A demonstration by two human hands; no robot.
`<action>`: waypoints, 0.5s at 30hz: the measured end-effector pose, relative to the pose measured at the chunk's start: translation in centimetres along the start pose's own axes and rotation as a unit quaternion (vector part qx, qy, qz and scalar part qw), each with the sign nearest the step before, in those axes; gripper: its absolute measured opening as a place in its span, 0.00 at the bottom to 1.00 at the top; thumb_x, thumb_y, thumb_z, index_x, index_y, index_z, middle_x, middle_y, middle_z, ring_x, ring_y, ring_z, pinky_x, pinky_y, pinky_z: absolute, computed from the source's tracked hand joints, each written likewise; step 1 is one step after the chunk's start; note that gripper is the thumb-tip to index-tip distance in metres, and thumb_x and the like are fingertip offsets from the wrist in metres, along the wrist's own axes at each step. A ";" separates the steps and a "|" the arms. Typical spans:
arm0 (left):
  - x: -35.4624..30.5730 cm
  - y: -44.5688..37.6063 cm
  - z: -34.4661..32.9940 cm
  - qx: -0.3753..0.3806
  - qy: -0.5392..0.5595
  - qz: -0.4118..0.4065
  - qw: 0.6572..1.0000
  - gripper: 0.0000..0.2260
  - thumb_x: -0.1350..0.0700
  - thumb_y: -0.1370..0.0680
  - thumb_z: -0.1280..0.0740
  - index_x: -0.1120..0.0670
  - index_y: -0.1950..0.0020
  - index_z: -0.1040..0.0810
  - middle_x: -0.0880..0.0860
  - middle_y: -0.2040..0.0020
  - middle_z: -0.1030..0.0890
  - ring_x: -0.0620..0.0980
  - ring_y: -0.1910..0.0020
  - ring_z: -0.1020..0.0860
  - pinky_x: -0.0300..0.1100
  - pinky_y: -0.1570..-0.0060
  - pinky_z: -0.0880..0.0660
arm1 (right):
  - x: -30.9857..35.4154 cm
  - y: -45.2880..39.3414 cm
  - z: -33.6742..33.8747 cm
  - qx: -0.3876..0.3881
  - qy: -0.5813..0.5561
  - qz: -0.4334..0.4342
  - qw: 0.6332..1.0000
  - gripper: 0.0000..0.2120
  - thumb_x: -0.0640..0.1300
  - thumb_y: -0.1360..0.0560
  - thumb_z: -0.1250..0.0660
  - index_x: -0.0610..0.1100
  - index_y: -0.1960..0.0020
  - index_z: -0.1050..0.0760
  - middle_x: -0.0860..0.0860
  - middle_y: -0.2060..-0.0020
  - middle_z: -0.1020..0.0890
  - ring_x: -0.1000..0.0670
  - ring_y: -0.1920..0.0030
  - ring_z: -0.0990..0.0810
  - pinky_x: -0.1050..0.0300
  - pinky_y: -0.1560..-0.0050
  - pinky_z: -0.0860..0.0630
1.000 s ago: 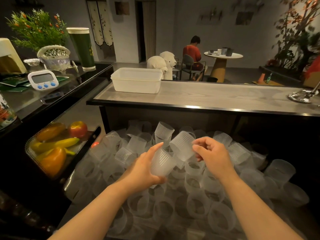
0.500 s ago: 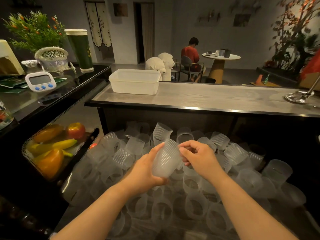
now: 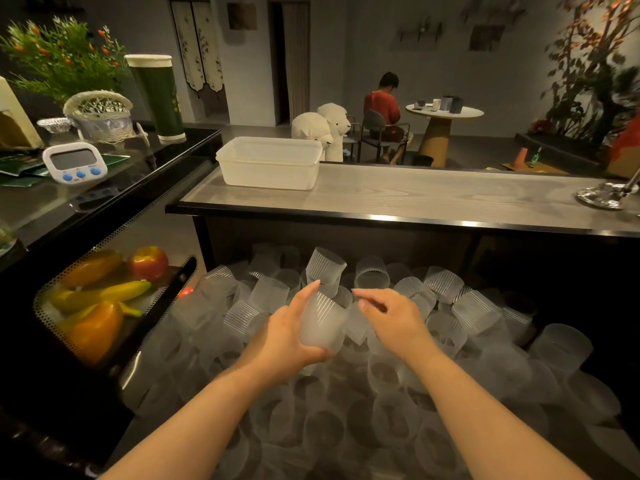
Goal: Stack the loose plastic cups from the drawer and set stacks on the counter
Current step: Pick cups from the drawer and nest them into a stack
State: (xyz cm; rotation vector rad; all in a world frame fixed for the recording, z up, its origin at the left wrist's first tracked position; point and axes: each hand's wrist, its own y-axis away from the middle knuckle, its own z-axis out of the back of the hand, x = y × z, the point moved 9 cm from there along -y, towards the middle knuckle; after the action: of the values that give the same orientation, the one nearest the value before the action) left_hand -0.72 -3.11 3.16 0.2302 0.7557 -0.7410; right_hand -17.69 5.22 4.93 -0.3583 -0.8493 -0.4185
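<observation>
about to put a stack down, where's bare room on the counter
The grey counter is bare between the white tub and the silver stand. The drawer is crowded with loose cups; the left hand holds a stack.

Frosted plastic cups (image 3: 370, 278): dozens, too many to count. White tub (image 3: 270, 164): one. Timer (image 3: 74, 162): one. Plush bears (image 3: 322, 128): two. Hands: two.

Left hand (image 3: 284, 336) grips cup stack (image 3: 323, 322) over cup-filled drawer (image 3: 450, 393); right hand (image 3: 394, 322) beside, fingers loose.
</observation>
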 end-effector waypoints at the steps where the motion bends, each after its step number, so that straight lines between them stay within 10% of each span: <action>1: 0.2 0.1 0.1 0.000 -0.006 0.002 1.000 0.47 0.43 0.33 0.23 0.28 0.28 0.54 0.47 0.32 0.31 0.45 0.40 0.32 0.41 0.44 0.31 | -1.4 -0.5 0.3 -0.024 0.042 -0.024 0.999 0.14 0.48 0.20 0.36 0.54 0.35 0.23 0.55 0.46 0.21 0.57 0.48 0.23 0.62 0.47 0.25; 15: 2.5 0.2 -0.3 0.042 -0.032 0.022 0.998 0.49 0.40 0.33 0.24 0.29 0.27 0.57 0.46 0.28 0.34 0.48 0.33 0.32 0.45 0.37 0.29 | -8.4 -4.4 -7.2 0.134 0.345 -0.085 0.925 0.40 0.63 0.27 0.34 0.54 0.22 0.48 0.48 0.27 0.35 0.44 0.25 0.43 0.47 0.27 0.40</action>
State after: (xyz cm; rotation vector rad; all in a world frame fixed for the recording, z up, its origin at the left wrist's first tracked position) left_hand 0.56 -4.15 1.21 0.2968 0.6586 -0.7361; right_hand -20.17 -0.15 -5.42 0.1269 -0.2348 -0.5360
